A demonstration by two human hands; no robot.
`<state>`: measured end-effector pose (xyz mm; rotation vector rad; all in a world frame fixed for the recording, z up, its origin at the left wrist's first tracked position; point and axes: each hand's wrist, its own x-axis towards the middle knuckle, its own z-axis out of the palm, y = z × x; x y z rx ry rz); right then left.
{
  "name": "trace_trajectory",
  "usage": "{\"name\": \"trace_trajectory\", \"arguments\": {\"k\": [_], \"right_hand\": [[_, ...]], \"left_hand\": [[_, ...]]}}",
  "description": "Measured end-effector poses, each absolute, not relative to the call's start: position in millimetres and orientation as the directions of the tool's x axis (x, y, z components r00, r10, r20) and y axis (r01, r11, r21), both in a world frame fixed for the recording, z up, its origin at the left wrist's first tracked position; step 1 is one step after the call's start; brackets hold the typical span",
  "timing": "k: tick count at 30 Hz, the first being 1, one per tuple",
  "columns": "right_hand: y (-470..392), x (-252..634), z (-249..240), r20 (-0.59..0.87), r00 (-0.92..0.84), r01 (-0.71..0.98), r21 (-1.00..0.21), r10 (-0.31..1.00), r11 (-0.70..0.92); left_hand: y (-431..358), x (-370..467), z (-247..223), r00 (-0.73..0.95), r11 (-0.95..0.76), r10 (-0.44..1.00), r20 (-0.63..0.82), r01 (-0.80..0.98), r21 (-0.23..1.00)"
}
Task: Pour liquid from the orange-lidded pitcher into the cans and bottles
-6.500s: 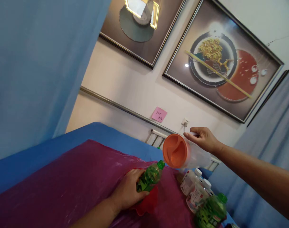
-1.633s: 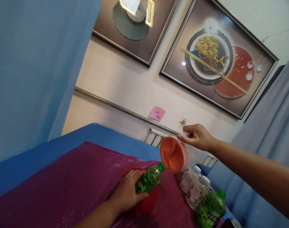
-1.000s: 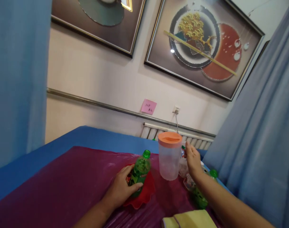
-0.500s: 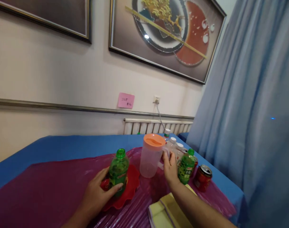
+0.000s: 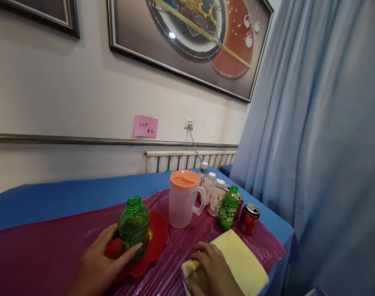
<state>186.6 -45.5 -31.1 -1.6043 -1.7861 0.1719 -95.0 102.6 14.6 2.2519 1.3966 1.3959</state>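
Observation:
My left hand (image 5: 105,257) is wrapped around a green plastic bottle (image 5: 133,226) with no cap on. The bottle stands upright at the red scalloped plate (image 5: 158,234); whether its base touches the plate is hidden. On the folded yellow cloth (image 5: 241,261), my right hand (image 5: 210,265) has its fingers curled over the left part, gripping it. Beyond both hands, a clear pitcher (image 5: 182,205) with an orange lid stands with its handle to the right.
Right of the pitcher are a capped green bottle (image 5: 228,209), a red can (image 5: 249,220) and several white-capped bottles (image 5: 216,197). Purple plastic sheeting (image 5: 60,246) covers part of the blue tablecloth (image 5: 82,193). A blue curtain (image 5: 313,144) hangs at the right.
My right hand has come away from the pitcher's handle, down and toward me onto the yellow cloth. My left hand keeps hold of the green bottle. The view has shifted to the right.

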Motion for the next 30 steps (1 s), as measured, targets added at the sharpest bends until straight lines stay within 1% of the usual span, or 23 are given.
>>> {"name": "trace_trajectory", "arguments": {"k": [2,3,5,8,10,13,15,17,20,21,22,23,27,28,30], "right_hand": [[-56,206,-41,0.285,0.062,0.889,-0.452,0.956,0.077],[-60,214,-47,0.236,0.071,0.908,-0.418,0.969,0.035],[-66,226,-55,0.210,0.067,0.929,-0.370,0.975,0.016],[-69,234,-59,0.310,0.076,0.948,-0.318,0.948,0.028],[-71,237,-50,0.396,0.090,0.947,-0.317,0.914,0.044],[-74,234,-24,0.519,0.102,0.915,-0.384,0.849,0.124],[-72,225,-10,0.555,0.114,0.887,-0.431,0.824,0.168],[-67,211,-6,0.521,0.084,0.883,-0.434,0.849,0.178],[-55,191,-14,0.338,-0.013,0.921,-0.363,0.941,0.143],[-51,186,-17,0.279,-0.034,0.923,-0.361,0.960,0.138],[-48,182,-18,0.250,-0.045,0.914,-0.382,0.967,0.141],[-46,179,-17,0.257,-0.045,0.894,-0.420,0.965,0.153],[-31,163,6,0.466,-0.013,0.751,-0.579,0.885,0.316],[-24,156,15,0.496,-0.017,0.708,-0.607,0.868,0.360],[-9,141,32,0.509,-0.029,0.617,-0.668,0.860,0.416]], "left_hand": [[102,-94,17,0.134,-0.557,0.763,0.632,0.633,0.537],[101,-93,18,0.133,-0.561,0.758,0.639,0.633,0.533],[100,-90,17,0.138,-0.574,0.748,0.649,0.624,0.530],[97,-86,17,0.106,-0.567,0.749,0.654,0.613,0.550],[96,-86,17,0.087,-0.550,0.757,0.647,0.619,0.560],[98,-88,16,0.121,-0.560,0.760,0.639,0.621,0.548],[101,-91,13,0.137,-0.572,0.752,0.644,0.622,0.535],[104,-92,9,0.131,-0.573,0.744,0.655,0.629,0.526],[104,-91,6,0.108,-0.562,0.747,0.656,0.629,0.537],[103,-91,6,0.109,-0.562,0.751,0.652,0.625,0.542],[102,-90,8,0.113,-0.563,0.753,0.649,0.621,0.545],[100,-90,10,0.122,-0.568,0.752,0.647,0.617,0.544],[94,-88,21,0.192,-0.611,0.741,0.644,0.592,0.526],[93,-88,23,0.199,-0.620,0.736,0.647,0.582,0.526],[91,-88,24,0.207,-0.636,0.728,0.653,0.560,0.531]]}}
